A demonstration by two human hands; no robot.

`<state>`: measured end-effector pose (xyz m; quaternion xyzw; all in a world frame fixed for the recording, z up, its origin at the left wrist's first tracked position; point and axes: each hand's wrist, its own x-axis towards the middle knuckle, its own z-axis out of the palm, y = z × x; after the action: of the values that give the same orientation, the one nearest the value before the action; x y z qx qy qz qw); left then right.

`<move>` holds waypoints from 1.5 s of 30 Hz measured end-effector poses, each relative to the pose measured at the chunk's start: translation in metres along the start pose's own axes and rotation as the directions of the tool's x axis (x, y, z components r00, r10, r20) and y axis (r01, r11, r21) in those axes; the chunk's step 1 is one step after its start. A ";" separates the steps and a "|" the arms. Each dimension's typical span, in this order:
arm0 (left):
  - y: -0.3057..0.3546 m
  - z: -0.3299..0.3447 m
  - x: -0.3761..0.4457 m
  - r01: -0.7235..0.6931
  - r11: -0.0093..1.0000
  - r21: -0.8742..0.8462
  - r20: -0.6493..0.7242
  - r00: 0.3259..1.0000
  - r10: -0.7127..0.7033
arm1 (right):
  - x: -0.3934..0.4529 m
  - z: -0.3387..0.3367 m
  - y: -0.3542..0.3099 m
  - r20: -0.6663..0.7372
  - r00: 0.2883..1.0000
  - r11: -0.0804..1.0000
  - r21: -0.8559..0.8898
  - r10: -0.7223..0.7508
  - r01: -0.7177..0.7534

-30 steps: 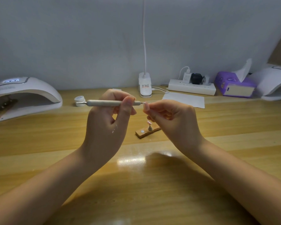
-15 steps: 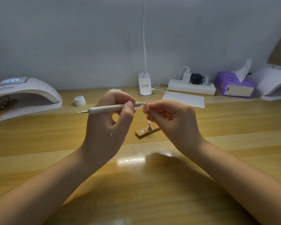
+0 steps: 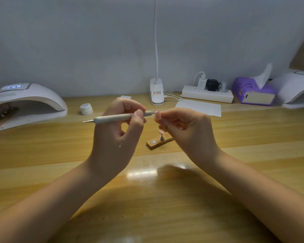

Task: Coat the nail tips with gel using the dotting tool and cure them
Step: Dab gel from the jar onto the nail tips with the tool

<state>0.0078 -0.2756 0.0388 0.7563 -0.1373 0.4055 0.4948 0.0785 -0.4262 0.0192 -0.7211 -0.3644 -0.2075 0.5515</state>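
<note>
While your left hand point(image 3: 112, 137) pinches the dotting tool point(image 3: 119, 117) between thumb and forefinger, its right-hand metal point sits at the small pale nail tip point(image 3: 158, 115) that your right hand point(image 3: 186, 130) has closed its fingertips around. Both hands hover well above the counter point(image 3: 165, 199), so you appear to be in the coating step, spreading gel over this one tip. The tool lies nearly level, its far end pointing toward the gel pot point(image 3: 86, 109), which stands closed-looking and apart, near the left curing lamp point(image 3: 25, 104).

Your next move calls for a light, steady stroke: the tip is small and gripped only at its edge, so too much pressure could flip it out of your fingers or smear gel onto your skin. Once it is covered, it likely goes back on the wooden holder point(image 3: 159, 142) below your hands, where another pinkish tip point(image 3: 161, 132) stands on a peg, and then into a lamp. A strip of pegs already sits inside the left lamp.

As for writing, the left lamp shows a lit display on top, but its digits are too blurred to read. The clip lamp base point(image 3: 157, 93) carries a sticker with red marks, also unreadable. The purple tissue pack point(image 3: 253, 92) shows no legible brand.
</note>
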 end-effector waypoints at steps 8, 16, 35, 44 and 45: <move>-0.001 0.001 0.000 0.002 1.000 -0.001 -0.007 1.000 -0.002 | 0.000 0.000 0.001 0.005 1.000 1.000 0.000 -0.011 0.011; -0.002 0.000 0.000 -0.003 1.000 -0.014 0.002 1.000 0.003 | 0.000 0.001 0.000 0.010 1.000 1.000 -0.007 -0.017 0.017; -0.003 0.001 0.000 -0.014 1.000 -0.005 -0.005 1.000 0.014 | 0.000 0.001 0.000 0.009 1.000 1.000 0.001 -0.023 0.023; -0.004 0.000 0.000 -0.040 0.999 -0.011 -0.021 0.999 0.039 | 0.000 0.000 0.000 0.010 1.000 1.000 -0.006 -0.019 0.019; -0.004 0.000 0.000 -0.040 0.999 -0.009 -0.023 0.999 0.040 | 0.000 0.000 0.000 0.011 1.000 1.000 -0.004 -0.017 0.017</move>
<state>0.0103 -0.2735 0.0360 0.7464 -0.1486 0.4231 0.4917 0.0790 -0.4264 0.0192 -0.7202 -0.3732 -0.2090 0.5462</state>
